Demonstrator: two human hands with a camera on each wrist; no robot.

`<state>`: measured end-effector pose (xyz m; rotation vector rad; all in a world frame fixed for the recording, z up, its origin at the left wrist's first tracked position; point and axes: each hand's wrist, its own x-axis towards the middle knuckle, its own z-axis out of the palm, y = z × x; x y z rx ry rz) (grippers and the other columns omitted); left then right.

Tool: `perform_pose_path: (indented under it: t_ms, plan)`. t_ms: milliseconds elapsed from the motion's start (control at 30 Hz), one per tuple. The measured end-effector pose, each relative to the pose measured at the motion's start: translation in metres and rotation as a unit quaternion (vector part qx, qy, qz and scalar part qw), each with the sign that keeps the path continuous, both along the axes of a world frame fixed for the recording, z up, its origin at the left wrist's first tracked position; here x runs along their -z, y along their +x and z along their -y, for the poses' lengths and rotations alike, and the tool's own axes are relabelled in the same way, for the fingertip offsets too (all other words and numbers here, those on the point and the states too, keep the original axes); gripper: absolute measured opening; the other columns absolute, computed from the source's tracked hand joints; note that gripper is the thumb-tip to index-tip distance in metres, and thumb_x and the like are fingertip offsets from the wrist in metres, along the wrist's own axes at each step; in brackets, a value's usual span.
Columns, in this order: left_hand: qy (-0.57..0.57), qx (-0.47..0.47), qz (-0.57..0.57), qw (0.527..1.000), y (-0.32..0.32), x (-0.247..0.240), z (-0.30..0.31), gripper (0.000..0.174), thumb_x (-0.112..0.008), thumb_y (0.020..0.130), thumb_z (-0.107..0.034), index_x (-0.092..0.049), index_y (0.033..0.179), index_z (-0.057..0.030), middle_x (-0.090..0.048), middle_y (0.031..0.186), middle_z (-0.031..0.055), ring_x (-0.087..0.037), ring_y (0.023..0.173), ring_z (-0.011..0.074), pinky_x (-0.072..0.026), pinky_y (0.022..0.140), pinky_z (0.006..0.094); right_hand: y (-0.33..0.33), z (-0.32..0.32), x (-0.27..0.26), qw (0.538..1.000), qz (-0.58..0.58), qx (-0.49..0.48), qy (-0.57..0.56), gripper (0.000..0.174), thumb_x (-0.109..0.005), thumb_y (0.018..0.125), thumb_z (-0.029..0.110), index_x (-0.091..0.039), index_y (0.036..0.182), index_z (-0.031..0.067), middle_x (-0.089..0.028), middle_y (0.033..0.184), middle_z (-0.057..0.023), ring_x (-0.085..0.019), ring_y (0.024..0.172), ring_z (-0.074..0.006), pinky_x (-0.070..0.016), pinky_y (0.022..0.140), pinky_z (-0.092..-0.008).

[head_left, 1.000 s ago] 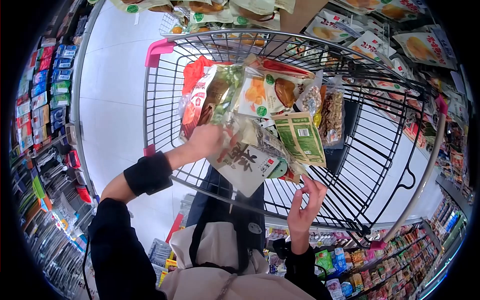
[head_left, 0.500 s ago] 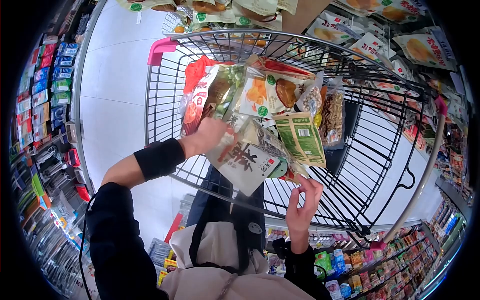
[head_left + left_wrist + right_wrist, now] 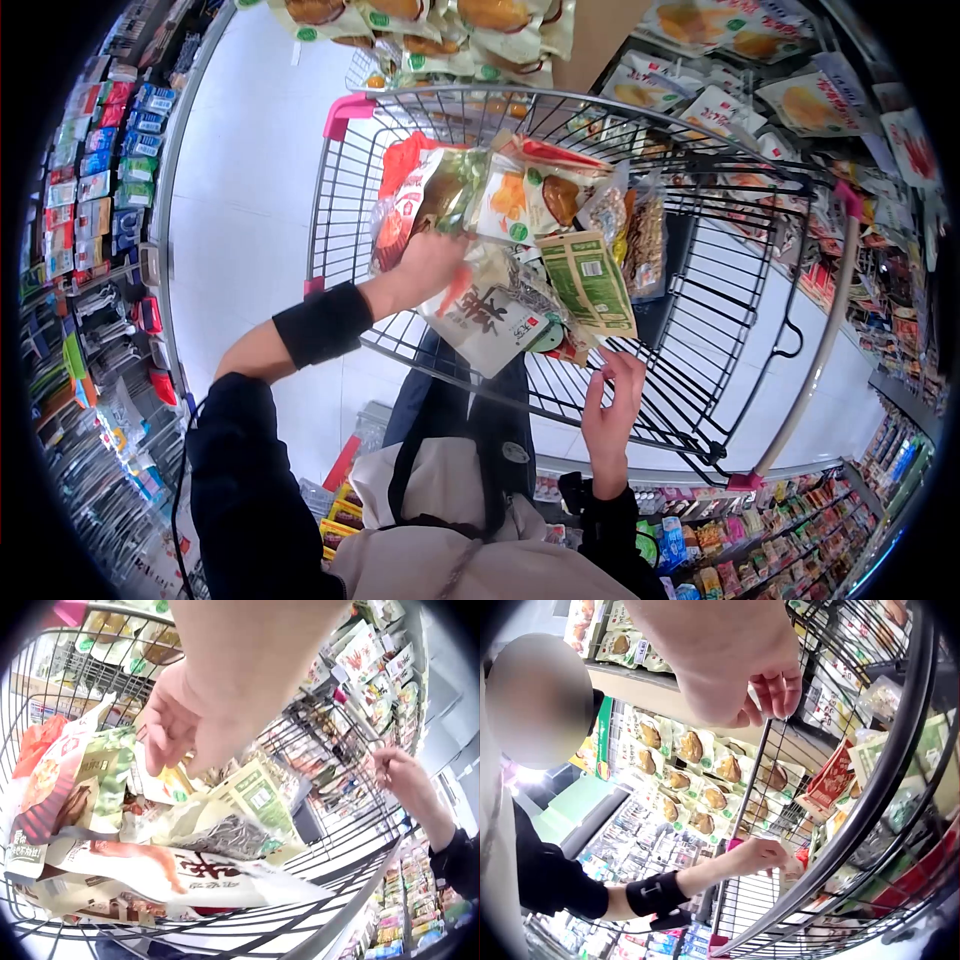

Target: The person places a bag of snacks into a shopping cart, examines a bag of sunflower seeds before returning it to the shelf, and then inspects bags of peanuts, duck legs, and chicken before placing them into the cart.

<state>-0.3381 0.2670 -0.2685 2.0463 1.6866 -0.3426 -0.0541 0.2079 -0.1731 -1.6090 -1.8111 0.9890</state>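
Observation:
My left hand [image 3: 435, 268] is over the packages in the wire shopping cart [image 3: 470, 392]. In the left wrist view its fingers [image 3: 159, 754] hang loosely curled, with nothing visible in their grasp. Right below it lies a white printed bag [image 3: 470, 335] with large dark characters, beside a clear-windowed bag of dark dried food [image 3: 232, 836]. A red and white bag [image 3: 405, 205] leans at the cart's left end. My right hand [image 3: 612, 405] is raised by the near rim, fingers bent and holding nothing. Close to it is a green and cream packet [image 3: 590, 285].
More bags fill the cart's middle, including one with nuts [image 3: 645, 240]. A shelf [image 3: 165, 200] of hanging goods runs along the left. Packaged food [image 3: 500, 20] stands beyond the cart. The cart's push handle [image 3: 810, 360] is at right. Another person [image 3: 540, 701], face blurred, appears in the right wrist view.
My left hand has moved slightly up and right over the bags. The right hand stays by the near rim. The view has shifted, so the cart sits a little lower.

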Motion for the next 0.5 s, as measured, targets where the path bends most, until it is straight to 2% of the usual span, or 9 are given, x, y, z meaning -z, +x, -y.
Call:
perform_pose_path:
  t_ms: [67,133,200,267,333,500]
  plan:
    - [0.084,-0.04,0.068,0.993,0.003,-0.028,0.001,0.016,-0.057,0.076,-0.019,-0.058,0.086,-0.0063,-0.06,0.079,0.0105,-0.06,0.073,0.0275,-0.0479,0.058,0.0361,0.021,0.002,-0.006,0.998,0.056,-0.019,0.002,0.027,-0.053,0.076,0.0,-0.053,0.103,0.0014,-0.048,0.1,-0.0162,-0.05,0.089,-0.0318,-0.0417,0.075,-0.0346]
    - [0.155,-0.07,0.124,0.978,-0.001,-0.054,0.005,0.02,-0.057,0.078,-0.023,-0.055,0.091,-0.0079,-0.059,0.081,0.0104,-0.058,0.073,0.0293,-0.0475,0.059,0.0369,0.048,0.01,-0.014,0.994,0.099,-0.036,0.018,0.025,-0.054,0.076,0.001,-0.054,0.101,0.0024,-0.049,0.099,-0.0151,-0.05,0.09,-0.0323,-0.0419,0.076,-0.0356]
    - [0.155,-0.123,0.141,0.97,-0.006,-0.073,0.018,0.018,-0.056,0.079,-0.022,-0.055,0.091,-0.0086,-0.059,0.083,0.0104,-0.057,0.075,0.0303,-0.0473,0.062,0.0381,0.073,0.017,-0.023,0.99,0.128,-0.055,0.016,0.022,-0.056,0.076,0.004,-0.055,0.099,0.0031,-0.052,0.097,-0.0133,-0.051,0.089,-0.0318,-0.0422,0.076,-0.0368]
    - [0.149,-0.158,0.124,0.968,-0.016,-0.069,0.044,0.018,-0.055,0.08,-0.022,-0.055,0.091,-0.0072,-0.058,0.083,0.0109,-0.057,0.076,0.0311,-0.0471,0.064,0.0391,0.096,0.027,-0.033,0.985,0.143,-0.093,0.013,0.022,-0.058,0.076,0.006,-0.055,0.098,0.0031,-0.053,0.096,-0.0126,-0.051,0.089,-0.0316,-0.0422,0.076,-0.0374]
    - [0.123,-0.166,0.116,0.971,-0.024,-0.07,0.077,0.018,-0.054,0.081,-0.022,-0.056,0.09,-0.0059,-0.058,0.084,0.0118,-0.057,0.078,0.032,-0.0466,0.066,0.0396,0.117,0.039,-0.029,0.975,0.169,-0.147,0.0,0.026,-0.061,0.076,0.016,-0.055,0.099,0.004,-0.054,0.098,-0.0111,-0.05,0.092,-0.0292,-0.0416,0.077,-0.0371]
    - [0.089,-0.145,0.135,0.976,-0.047,-0.054,0.148,0.022,-0.053,0.083,-0.025,-0.059,0.092,-0.005,-0.06,0.087,0.0126,-0.056,0.081,0.0327,-0.0453,0.071,0.0389,0.154,0.063,-0.004,0.95,0.219,-0.223,0.017,0.024,-0.058,0.077,0.024,-0.057,0.097,0.0099,-0.056,0.093,-0.0047,-0.052,0.09,-0.0242,-0.0422,0.074,-0.0364]
